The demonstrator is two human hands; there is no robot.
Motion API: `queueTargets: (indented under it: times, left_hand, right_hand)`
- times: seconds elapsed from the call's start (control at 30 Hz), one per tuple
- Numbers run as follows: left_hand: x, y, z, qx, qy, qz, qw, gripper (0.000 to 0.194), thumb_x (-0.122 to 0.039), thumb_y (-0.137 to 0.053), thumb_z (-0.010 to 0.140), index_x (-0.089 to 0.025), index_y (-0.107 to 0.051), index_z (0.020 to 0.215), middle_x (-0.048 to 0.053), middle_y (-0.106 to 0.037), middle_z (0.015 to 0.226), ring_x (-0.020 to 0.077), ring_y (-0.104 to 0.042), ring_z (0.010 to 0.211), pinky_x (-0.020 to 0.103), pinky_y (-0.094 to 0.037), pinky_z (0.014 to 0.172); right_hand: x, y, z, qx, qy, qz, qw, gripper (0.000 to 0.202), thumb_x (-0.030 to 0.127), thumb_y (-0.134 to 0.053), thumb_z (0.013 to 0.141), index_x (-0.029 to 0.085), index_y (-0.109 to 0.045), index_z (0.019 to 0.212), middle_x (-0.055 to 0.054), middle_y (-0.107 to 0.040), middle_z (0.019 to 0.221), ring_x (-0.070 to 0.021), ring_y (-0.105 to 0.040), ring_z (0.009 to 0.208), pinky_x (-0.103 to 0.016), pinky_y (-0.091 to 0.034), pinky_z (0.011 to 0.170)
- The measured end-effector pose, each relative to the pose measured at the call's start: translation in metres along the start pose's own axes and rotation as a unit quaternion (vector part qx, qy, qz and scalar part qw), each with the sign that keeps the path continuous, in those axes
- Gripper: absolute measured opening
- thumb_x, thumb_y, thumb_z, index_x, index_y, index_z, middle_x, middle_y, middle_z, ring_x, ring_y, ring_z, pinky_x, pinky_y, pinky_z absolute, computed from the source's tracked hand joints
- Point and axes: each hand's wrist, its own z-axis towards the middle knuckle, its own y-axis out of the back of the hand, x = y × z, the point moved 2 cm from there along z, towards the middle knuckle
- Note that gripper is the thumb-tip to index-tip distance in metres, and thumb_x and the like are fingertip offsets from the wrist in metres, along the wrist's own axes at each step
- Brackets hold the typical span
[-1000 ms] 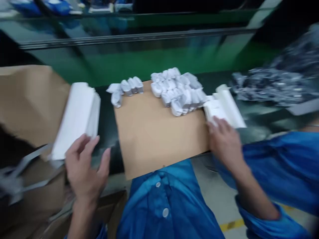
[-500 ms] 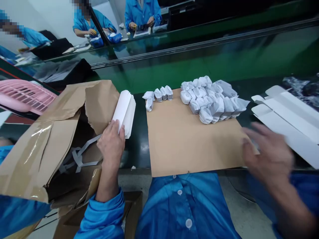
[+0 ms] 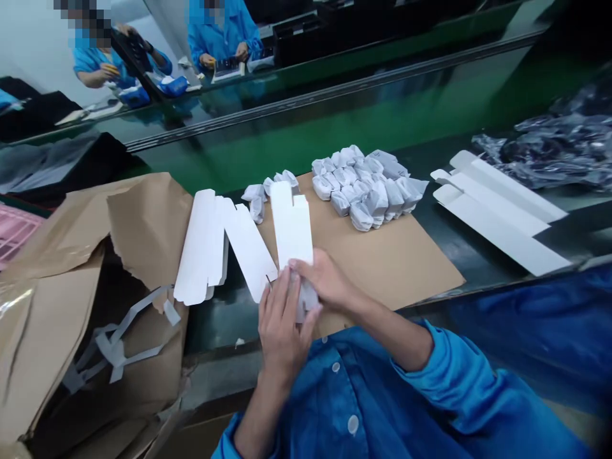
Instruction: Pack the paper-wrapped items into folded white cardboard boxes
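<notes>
A flat white folding carton [image 3: 292, 229] stands out from between my hands, over the cardboard sheet's near left part. My left hand [image 3: 284, 319] closes on its lower end from the left. My right hand [image 3: 325, 277] grips the same carton from the right, with the thumb across its face. Left of them lies a stack of flat white cartons [image 3: 198, 248], and one loose carton [image 3: 248, 245] slants off it towards my left fingers. Behind my hands, small paper-wrapped packets [image 3: 368, 185] sit in rows on the cardboard sheet [image 3: 406, 261].
An open, torn cardboard box [image 3: 48, 331] with grey strapping inside stands at the left. More flat white cartons [image 3: 497, 217] lie at the right, before clear plastic bags [image 3: 549, 150]. Across the green conveyor [image 3: 287, 134], co-workers in blue [image 3: 222, 32] handle things.
My left hand has left the carton stack and come to the middle. My right hand has swung in from the right. Both now hold a carton; the stack has spread. The view has shifted right.
</notes>
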Motion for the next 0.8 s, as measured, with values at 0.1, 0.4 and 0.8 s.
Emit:
queueTargets:
  times: [0.1,0.4,0.8]
  left_hand:
    - [0.002,0.018,0.013,-0.040,0.114,-0.135,0.983,0.078,-0.042,-0.068,0.087,-0.025,-0.032,0.154,0.017,-0.043,0.155,0.0320,-0.045,0.141,0.050,-0.046,0.109]
    - [0.041,0.007,0.049,0.102,0.376,-0.406,0.827,0.033,-0.045,-0.077,0.076,-0.018,-0.073,0.095,0.004,-0.076,0.085,0.0175,-0.068,0.073,0.026,-0.054,0.061]
    - [0.030,0.018,0.047,0.185,0.256,-0.301,0.900,0.012,-0.026,-0.071,0.078,-0.020,-0.075,0.087,0.001,-0.077,0.084,0.0135,-0.071,0.075,0.021,-0.055,0.063]
  right_hand:
    - [0.019,0.046,-0.016,0.165,-0.044,-0.126,0.977,0.022,0.033,-0.069,0.080,0.012,-0.064,0.087,-0.001,-0.067,0.079,-0.0127,-0.057,0.067,-0.023,-0.046,0.059]
    - [0.050,0.062,-0.070,0.044,0.194,-0.648,0.736,0.072,0.045,-0.069,0.087,0.010,-0.044,0.145,-0.021,-0.065,0.122,-0.0338,-0.062,0.106,-0.046,-0.051,0.087]
    - [0.030,0.058,-0.086,0.051,0.333,-0.686,0.645,0.049,0.027,-0.049,0.097,0.005,-0.047,0.141,-0.019,-0.066,0.122,-0.0305,-0.062,0.103,-0.044,-0.050,0.085]
